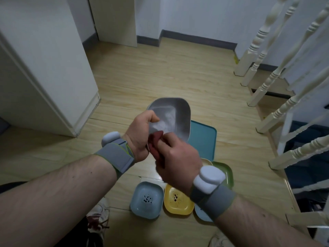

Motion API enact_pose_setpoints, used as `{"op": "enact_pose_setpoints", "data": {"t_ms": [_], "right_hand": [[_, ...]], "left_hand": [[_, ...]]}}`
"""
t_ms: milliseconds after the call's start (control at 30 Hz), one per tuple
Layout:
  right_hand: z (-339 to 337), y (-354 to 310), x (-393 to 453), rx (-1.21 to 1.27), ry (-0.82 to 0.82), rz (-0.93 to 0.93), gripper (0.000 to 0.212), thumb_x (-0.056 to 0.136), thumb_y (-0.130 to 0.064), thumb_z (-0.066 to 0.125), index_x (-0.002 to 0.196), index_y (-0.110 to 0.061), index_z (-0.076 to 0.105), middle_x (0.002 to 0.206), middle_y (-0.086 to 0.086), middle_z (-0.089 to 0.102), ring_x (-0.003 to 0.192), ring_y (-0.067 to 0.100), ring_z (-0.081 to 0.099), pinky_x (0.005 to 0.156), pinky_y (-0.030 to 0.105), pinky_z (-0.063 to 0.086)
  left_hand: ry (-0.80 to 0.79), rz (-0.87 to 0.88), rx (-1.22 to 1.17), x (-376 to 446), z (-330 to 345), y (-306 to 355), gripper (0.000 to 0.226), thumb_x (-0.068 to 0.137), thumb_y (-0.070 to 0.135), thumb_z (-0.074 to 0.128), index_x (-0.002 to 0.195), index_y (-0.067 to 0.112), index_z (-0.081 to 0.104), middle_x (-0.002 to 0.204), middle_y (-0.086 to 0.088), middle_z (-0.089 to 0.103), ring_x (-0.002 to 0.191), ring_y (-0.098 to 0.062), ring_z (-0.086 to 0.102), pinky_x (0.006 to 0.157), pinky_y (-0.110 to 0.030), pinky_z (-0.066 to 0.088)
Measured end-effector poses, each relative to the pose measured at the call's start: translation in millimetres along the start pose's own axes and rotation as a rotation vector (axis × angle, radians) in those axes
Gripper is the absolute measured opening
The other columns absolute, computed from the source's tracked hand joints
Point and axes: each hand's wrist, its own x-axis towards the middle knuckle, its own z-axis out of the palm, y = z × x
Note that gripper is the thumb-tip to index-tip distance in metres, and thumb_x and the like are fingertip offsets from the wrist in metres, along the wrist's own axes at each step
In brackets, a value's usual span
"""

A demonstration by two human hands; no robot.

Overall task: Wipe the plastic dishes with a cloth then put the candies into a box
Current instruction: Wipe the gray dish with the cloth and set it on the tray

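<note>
My left hand (140, 134) holds a grey plastic dish (178, 113) by its near rim, tilted up above the floor. Against that rim my right hand (178, 157) grips a dark red cloth (156, 145). On the floor below stand a light blue dish (146, 198) with dark specks in it and a yellow dish (178, 200) with dark spots. A green dish (226, 170), a cream dish (207, 162) and another pale blue dish (202, 213) are partly hidden by my right wrist. No candies or box are in view.
A teal tray (203, 138) lies on the wooden floor behind the grey dish. A white cabinet (44, 77) stands at the left. White stair balusters (284, 86) rise at the right. My shoes (98, 218) are at the bottom edge.
</note>
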Motion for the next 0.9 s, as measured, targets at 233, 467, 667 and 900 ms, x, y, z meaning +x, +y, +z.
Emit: {"op": "enact_pose_setpoints", "data": {"t_ms": [233, 467, 667, 900], "right_hand": [[8.8, 40.4, -0.4, -0.124, -0.110, 0.104, 0.022, 0.063, -0.023, 0.077, 0.080, -0.012, 0.069, 0.081, 0.005, 0.061, 0.062, 0.028, 0.056, 0.051, 0.031, 0.046], [-26.2, 4.5, 28.4, 0.280, 0.096, 0.178, 0.023, 0.075, -0.023, 0.071, 0.097, -0.019, 0.071, 0.090, 0.004, 0.066, 0.075, 0.024, 0.062, 0.062, 0.030, 0.048], [-12.1, 28.1, 17.5, -0.066, -0.101, 0.024, 0.018, 0.065, -0.023, 0.071, 0.083, -0.018, 0.069, 0.093, 0.001, 0.063, 0.068, 0.026, 0.060, 0.051, 0.032, 0.049], [-20.8, 7.1, 12.6, -0.086, -0.088, 0.024, 0.023, 0.064, -0.027, 0.066, 0.085, -0.017, 0.070, 0.093, 0.003, 0.060, 0.066, 0.025, 0.057, 0.052, 0.028, 0.043]], "left_hand": [[-0.016, -0.053, 0.238, -3.8, -2.6, 9.3, 0.058, 0.059, 0.037, 0.061, 0.110, 0.008, 0.063, 0.108, -0.020, 0.059, 0.102, -0.042, 0.055, 0.096, -0.053, 0.041], [-0.045, 0.415, 0.356, -4.6, 9.8, -11.8, 0.073, 0.060, 0.020, 0.075, 0.126, 0.003, 0.050, 0.095, -0.008, 0.063, 0.085, -0.017, 0.065, 0.069, -0.027, 0.053], [0.025, 0.066, -0.013, -10.7, 3.4, 1.3, 0.049, 0.063, 0.022, 0.054, 0.106, 0.000, 0.063, 0.099, -0.022, 0.057, 0.086, -0.035, 0.055, 0.078, -0.041, 0.046], [0.041, 0.047, -0.078, -11.2, 9.0, 3.2, 0.043, 0.092, 0.032, 0.044, 0.114, 0.002, 0.066, 0.112, -0.021, 0.066, 0.101, -0.036, 0.063, 0.096, -0.045, 0.047]]}}
